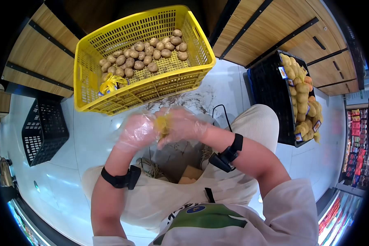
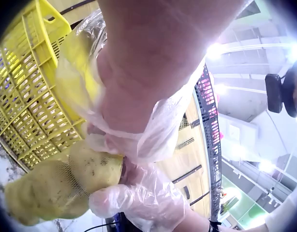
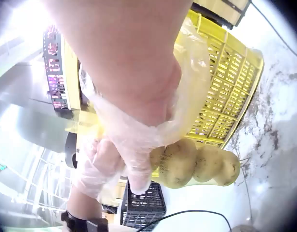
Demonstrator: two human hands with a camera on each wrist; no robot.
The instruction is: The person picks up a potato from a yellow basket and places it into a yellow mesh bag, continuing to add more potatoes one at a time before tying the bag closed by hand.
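Both hands wear thin clear plastic gloves and meet in front of the knees. Between them is the gathered neck of a yellow mesh bag of potatoes (image 2: 66, 186). My left hand (image 1: 137, 129) grips the neck from one side, and my right hand (image 1: 184, 125) grips it from the other. Below the fingers the filled bag (image 3: 194, 162) hangs down, its potatoes showing through the net in the right wrist view. From above, the hands hide most of the bag, and only a bit of yellow net (image 1: 162, 122) shows. Loose glove film covers parts of the fingers.
A yellow crate (image 1: 151, 88) ahead holds loose potatoes (image 1: 138, 57) and a bundle of yellow net bags (image 1: 112, 84). To the right, a black crate (image 1: 270, 98) is piled with bagged potatoes (image 1: 302, 92). Another black crate (image 1: 45, 131) stands left. Cardboard (image 1: 190, 174) lies between the feet.
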